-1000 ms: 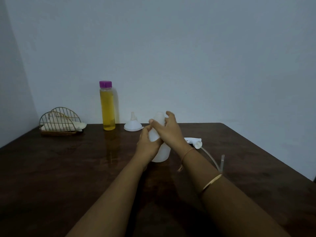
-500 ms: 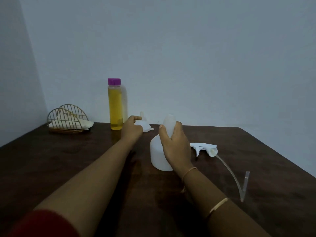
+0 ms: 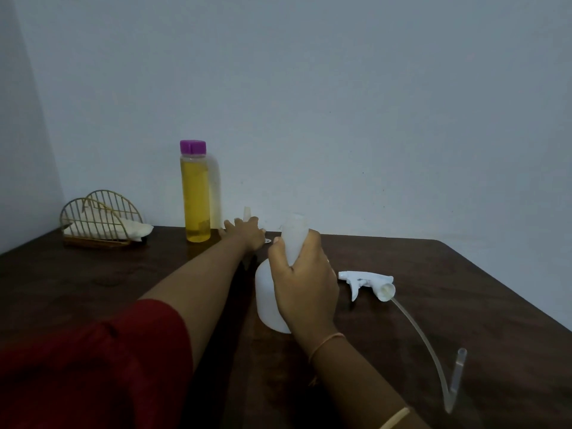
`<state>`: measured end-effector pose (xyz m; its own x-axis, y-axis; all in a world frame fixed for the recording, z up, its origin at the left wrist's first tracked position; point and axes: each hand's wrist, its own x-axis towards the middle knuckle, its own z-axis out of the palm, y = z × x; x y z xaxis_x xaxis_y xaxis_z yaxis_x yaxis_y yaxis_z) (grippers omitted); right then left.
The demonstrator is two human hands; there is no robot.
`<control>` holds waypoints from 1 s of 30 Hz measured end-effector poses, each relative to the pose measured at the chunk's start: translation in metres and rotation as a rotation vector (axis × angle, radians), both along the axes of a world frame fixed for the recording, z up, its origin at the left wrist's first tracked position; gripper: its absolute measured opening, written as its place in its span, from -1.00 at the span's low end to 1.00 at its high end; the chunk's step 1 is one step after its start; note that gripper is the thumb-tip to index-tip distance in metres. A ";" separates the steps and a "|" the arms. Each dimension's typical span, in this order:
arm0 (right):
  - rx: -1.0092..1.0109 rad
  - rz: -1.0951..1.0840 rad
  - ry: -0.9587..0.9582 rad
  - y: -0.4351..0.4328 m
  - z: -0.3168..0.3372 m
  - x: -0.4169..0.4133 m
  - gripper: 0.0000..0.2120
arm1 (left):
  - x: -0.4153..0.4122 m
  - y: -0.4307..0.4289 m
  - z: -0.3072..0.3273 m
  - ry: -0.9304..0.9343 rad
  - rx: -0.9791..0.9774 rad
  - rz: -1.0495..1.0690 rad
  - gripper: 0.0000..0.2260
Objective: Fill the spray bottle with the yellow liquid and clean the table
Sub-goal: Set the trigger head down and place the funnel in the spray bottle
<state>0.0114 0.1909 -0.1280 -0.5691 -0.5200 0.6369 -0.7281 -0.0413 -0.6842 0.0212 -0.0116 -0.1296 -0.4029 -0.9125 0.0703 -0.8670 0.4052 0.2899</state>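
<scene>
A white spray bottle (image 3: 268, 300) stands upright on the dark wooden table (image 3: 433, 305) with its neck uncovered. My right hand (image 3: 305, 280) grips it around the neck and shoulder. The spray head (image 3: 366, 281) lies on the table to its right, a long clear tube (image 3: 424, 335) trailing toward me. At the back stands a tall bottle of yellow liquid (image 3: 195, 199) with a purple cap. My left hand (image 3: 244, 233) is stretched out over the white funnel (image 3: 246, 213), which it mostly hides; whether the fingers grip it is unclear.
A gold wire holder with a white cloth (image 3: 102, 222) sits at the back left near the wall corner. The table's right edge runs diagonally toward me. A wall stands right behind the table.
My left hand let go of the spray bottle and reached back to the funnel beside the yellow bottle. My right hand kept hold of the spray bottle.
</scene>
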 end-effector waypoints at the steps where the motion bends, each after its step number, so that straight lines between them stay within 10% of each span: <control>1: 0.001 0.001 0.002 0.000 0.000 0.000 -0.79 | 0.000 0.001 -0.001 -0.008 -0.021 0.006 -0.61; 11: 0.008 -0.004 -0.013 0.001 0.000 -0.001 -0.77 | 0.029 0.035 0.021 0.302 -0.230 -0.130 -0.34; 15: 0.013 0.004 -0.016 0.003 0.001 0.000 -0.76 | 0.047 0.042 0.050 0.445 -0.277 -0.103 -0.59; 24: 0.026 0.031 -0.016 0.004 0.001 -0.002 -0.70 | 0.068 0.081 0.112 0.623 -0.011 -0.110 -0.55; 30: 0.035 0.043 -0.012 0.004 0.001 -0.004 -0.71 | 0.068 0.105 0.141 1.054 0.063 -0.048 -0.70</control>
